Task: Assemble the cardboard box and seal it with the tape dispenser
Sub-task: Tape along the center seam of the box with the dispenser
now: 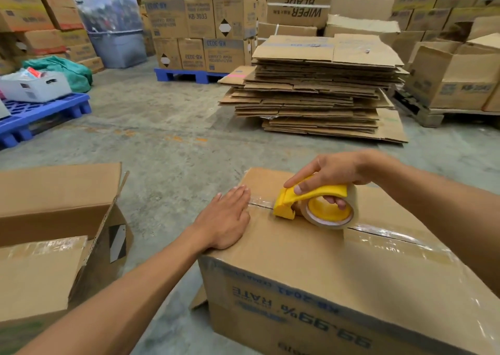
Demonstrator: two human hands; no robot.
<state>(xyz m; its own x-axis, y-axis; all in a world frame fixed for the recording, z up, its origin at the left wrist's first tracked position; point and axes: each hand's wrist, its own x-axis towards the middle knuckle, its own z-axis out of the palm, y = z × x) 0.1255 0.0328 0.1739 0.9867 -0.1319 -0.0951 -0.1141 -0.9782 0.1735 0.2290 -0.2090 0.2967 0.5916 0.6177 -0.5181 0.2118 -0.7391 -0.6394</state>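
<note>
A brown cardboard box (311, 262) with upside-down blue print stands on the floor in front of me, its top flaps closed. Clear tape (389, 237) runs along the centre seam. My right hand (332, 172) grips a yellow tape dispenser (316, 204) resting on the seam near the box's far left end. My left hand (226, 219) lies flat, fingers together, on the box top just left of the dispenser, pressing the taped end down.
An open cardboard box (54, 219) stands at my left. A tall stack of flattened cartons (319, 89) lies ahead on the concrete floor (162, 138). Blue pallets (46, 113) and stacked boxes (203, 21) ring the area.
</note>
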